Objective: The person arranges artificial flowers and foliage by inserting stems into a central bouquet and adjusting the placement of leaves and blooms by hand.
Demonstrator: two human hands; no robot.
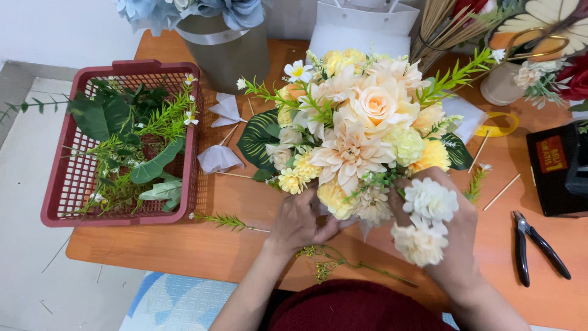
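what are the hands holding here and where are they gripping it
Both hands hold the bouquet at its base: left hand underneath, right hand at the side, holding white flowers against it. The exact grip is hidden.

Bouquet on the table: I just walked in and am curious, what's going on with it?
A person is working on a bouquet of cream, peach and yellow flowers on a wooden table. The left hand grips it at the base, while the right hand holds a white flower sprig against its side. A red basket of greenery sits to the left, pliers to the right, and loose stems and sticks lie around.
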